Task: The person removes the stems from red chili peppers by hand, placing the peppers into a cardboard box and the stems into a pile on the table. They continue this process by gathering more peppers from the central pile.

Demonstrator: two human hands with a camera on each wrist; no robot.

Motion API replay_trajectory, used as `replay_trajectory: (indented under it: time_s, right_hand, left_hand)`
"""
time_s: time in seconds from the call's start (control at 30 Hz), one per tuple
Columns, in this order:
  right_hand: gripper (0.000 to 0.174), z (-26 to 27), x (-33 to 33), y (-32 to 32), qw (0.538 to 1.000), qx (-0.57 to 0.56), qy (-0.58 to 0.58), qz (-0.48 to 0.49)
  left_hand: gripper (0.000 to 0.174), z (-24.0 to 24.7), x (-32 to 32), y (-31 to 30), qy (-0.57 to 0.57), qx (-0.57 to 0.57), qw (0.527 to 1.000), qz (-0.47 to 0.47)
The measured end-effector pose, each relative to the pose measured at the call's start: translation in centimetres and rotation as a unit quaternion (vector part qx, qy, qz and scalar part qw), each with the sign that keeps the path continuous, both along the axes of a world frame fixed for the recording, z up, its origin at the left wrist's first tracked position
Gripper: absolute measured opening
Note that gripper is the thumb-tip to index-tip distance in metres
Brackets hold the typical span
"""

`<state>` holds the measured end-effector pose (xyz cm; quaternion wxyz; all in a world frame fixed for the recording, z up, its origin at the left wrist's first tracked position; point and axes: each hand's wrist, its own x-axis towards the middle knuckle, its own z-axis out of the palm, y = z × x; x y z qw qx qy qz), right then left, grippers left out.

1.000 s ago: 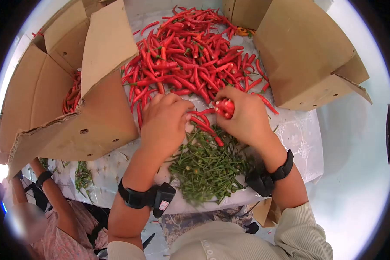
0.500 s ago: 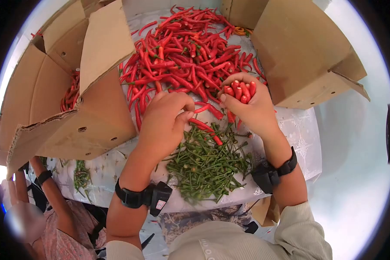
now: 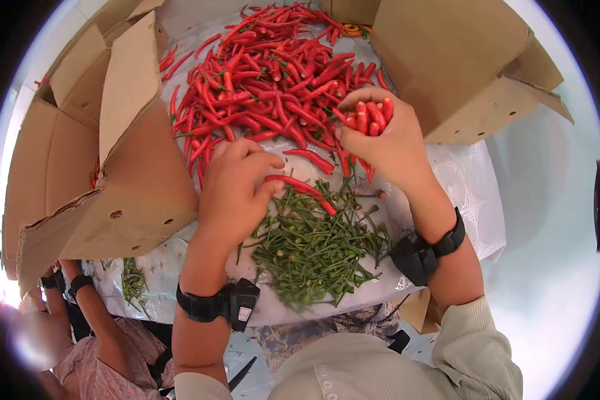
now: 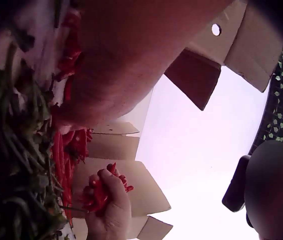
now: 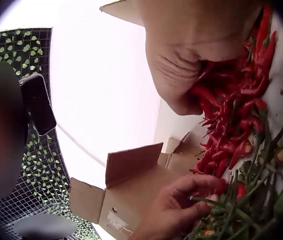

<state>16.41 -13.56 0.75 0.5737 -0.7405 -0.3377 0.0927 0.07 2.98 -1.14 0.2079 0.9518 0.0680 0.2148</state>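
Two hands among red chillies, one full and one partly open

Two bare hands worked above a white table cover (image 3: 470, 180). The right hand (image 3: 396, 150) had its fingers curled round a bunch of chillies (image 3: 374, 120), its cut ends upward; several showed, but the palm hid the rest, so I could not count them. The left hand (image 3: 232, 193) was partly open: its fingers were loosely bent, and thumb and forefinger stood apart near the end of one long chilli (image 3: 313, 191), not closed on it. At least one more chilli lay partly under this one, and one single chilli (image 3: 311, 160) lay just beyond, between the hands.

The big chilli heap (image 3: 266, 87) was behind the hands, too many to count. Two heaps of green stems were there: a large stem heap (image 3: 316, 253) nearer to the body, and a small stem heap (image 3: 133, 280) on the left side.

Two large cardboard boxes showed. The left box (image 3: 133, 200) was open, with a little red visible inside, mostly hidden by its flap. The right box (image 3: 446, 67) did not show its inside. Near it lay something orange (image 3: 352, 30), too small to tell. A second person (image 3: 106, 333) was cut off at lower left.
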Motion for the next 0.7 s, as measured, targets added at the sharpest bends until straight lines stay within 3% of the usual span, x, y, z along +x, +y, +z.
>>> replay_trajectory:
  time_s: [0.2, 0.3, 0.43, 0.53, 0.7]
  right_hand:
    - [0.028, -0.5, 0.4, 0.1, 0.993, 0.018, 0.11, 0.025]
    - [0.031, -0.3, 0.1, -0.2, 0.972, 0.025, 0.214, 0.091]
    - [0.032, -0.3, -1.0, 0.3, 0.939, 0.049, 0.288, 0.179]
    - [0.034, -0.9, -1.7, 0.7, 0.924, 0.143, 0.302, 0.184]
    - [0.032, -1.2, -0.8, 0.5, 0.939, 0.156, 0.289, 0.105]
  left_hand:
    - [0.022, 0.4, -0.1, -0.1, 0.058, -0.039, 0.998, -0.001]
    - [0.017, -0.1, 0.3, -0.4, -0.032, -0.294, 0.955, 0.009]
    - [0.012, -0.3, 0.7, -2.0, -0.06, -0.358, 0.931, -0.046]
    - [0.012, 0.0, 1.1, -3.0, -0.067, -0.379, 0.921, -0.066]
    - [0.015, -0.4, 1.4, -3.3, -0.055, -0.471, 0.88, -0.011]
